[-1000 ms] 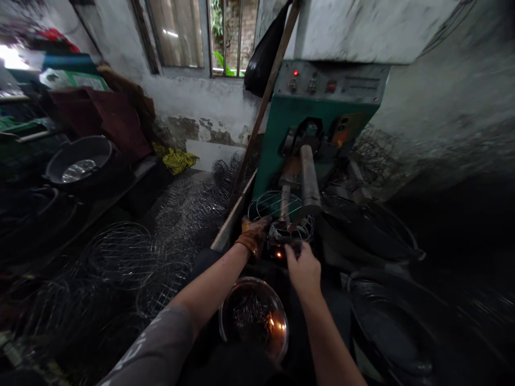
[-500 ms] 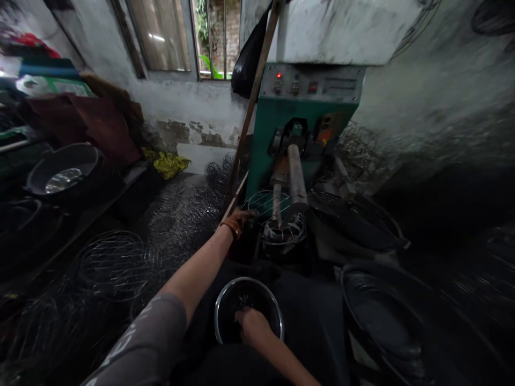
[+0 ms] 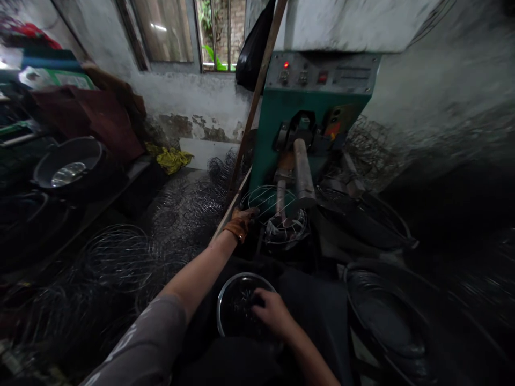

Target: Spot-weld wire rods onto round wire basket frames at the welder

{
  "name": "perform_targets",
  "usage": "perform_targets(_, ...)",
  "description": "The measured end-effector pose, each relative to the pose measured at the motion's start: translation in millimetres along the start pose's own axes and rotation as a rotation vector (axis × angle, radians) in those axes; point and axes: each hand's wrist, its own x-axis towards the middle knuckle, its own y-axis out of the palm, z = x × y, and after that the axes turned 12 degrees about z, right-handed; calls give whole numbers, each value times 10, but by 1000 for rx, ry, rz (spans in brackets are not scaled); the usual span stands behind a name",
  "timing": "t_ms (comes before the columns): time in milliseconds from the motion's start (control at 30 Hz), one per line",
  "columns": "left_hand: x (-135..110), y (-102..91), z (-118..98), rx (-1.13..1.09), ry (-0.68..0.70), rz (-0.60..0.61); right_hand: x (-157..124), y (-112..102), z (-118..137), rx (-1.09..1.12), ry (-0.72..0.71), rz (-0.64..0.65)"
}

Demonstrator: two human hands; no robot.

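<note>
My left hand [image 3: 242, 221], in a worn orange-brown glove, is closed on the near left edge of a round wire rack [image 3: 263, 196]. The rack is tilted by the lower electrode [image 3: 280, 197] of a green welding machine [image 3: 261, 118], below the thick upper electrode rod [image 3: 303, 174]. Over a round metal bowl [image 3: 219, 311] in my lap is my bare right hand [image 3: 273, 312], its fingers curled together. Small thin metal pieces [image 3: 244, 296] lie in the dark bowl. Whatever those fingertips hold is too dark to make out.
Piles of wire racks [image 3: 115, 257] lie to the left. A stack of dark round pans or trays [image 3: 386, 313] stands at the right. A leaning wooden pole [image 3: 254, 102] rises beside the machine, and a black pot [image 3: 72, 161] sits on the left bench.
My right hand has risen from inside the bowl and shifted right, towards its rim. My left hand keeps hold of the wire rack. The view has shifted slightly.
</note>
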Motion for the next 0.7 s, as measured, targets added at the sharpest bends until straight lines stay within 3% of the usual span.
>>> perform_targets(133, -179, -6, 77, 11, 95, 18, 26, -465, 73, 509, -133, -344)
perform_targets(233, -304, 27, 143, -41, 93, 2, 152, -728, 143, 666, -206, -678)
perform_targets(300, -373, 61, 168, -51, 105, -59, 256, -810, 164, 673, -223, -804)
perform_targets(533, -480, 143, 155, -107, 66, -106, 443, -795, 118, 477, -106, -850)
perform_targets(700, -487, 173, 237, -132, 58, -116, 469, -801, 115, 587, -112, -877)
